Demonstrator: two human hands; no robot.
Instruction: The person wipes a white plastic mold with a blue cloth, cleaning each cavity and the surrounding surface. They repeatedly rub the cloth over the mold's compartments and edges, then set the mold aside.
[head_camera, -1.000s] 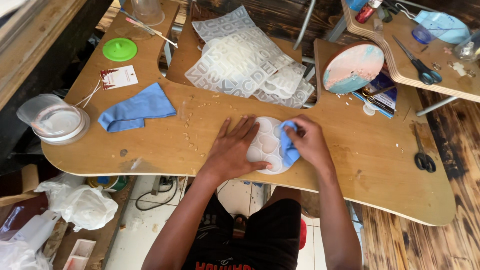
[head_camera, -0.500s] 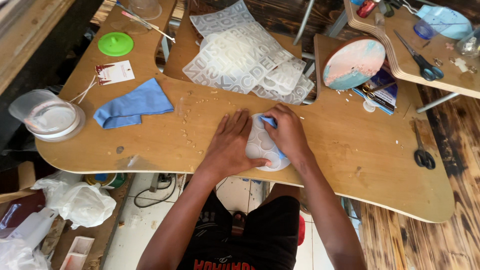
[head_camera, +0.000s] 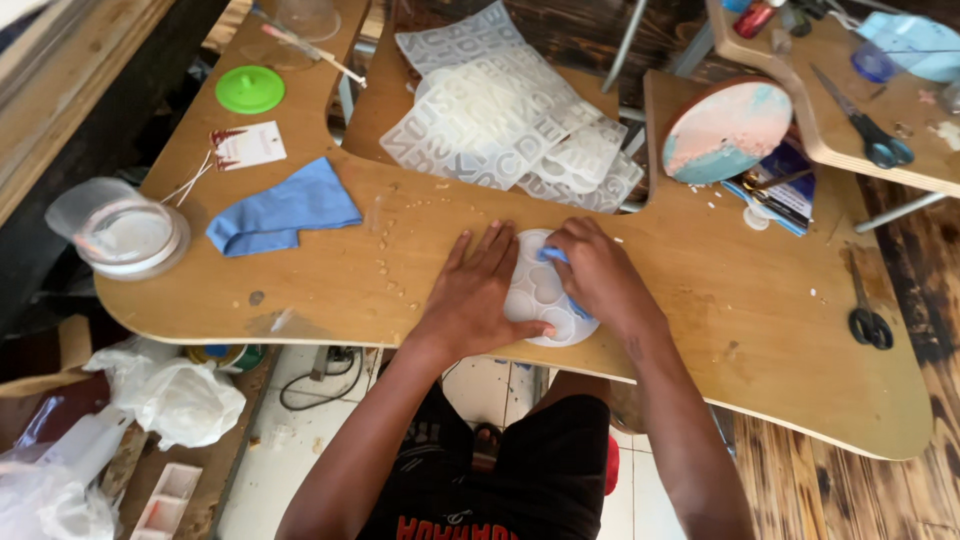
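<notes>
A round white silicone mould (head_camera: 535, 290) with several shallow cavities lies flat near the front edge of a curved wooden table (head_camera: 760, 330). My left hand (head_camera: 480, 290) lies flat on the mould's left side, fingers spread, pinning it down. My right hand (head_camera: 600, 275) is closed on a small blue cloth (head_camera: 555, 256) and presses it onto the mould's upper right part. Most of the cloth is hidden under my fingers.
A larger blue cloth (head_camera: 285, 208) lies to the left, with a lidded clear container (head_camera: 125, 235), a green lid (head_camera: 249, 89) and a tag nearby. Clear letter moulds (head_camera: 500, 115) sit behind. A painted round disc (head_camera: 725, 130) and black scissors (head_camera: 868, 315) are to the right.
My right hand with the blue cloth has moved from the mould's right edge up and left across it. My left hand has stayed on the mould. The camera has shifted slightly.
</notes>
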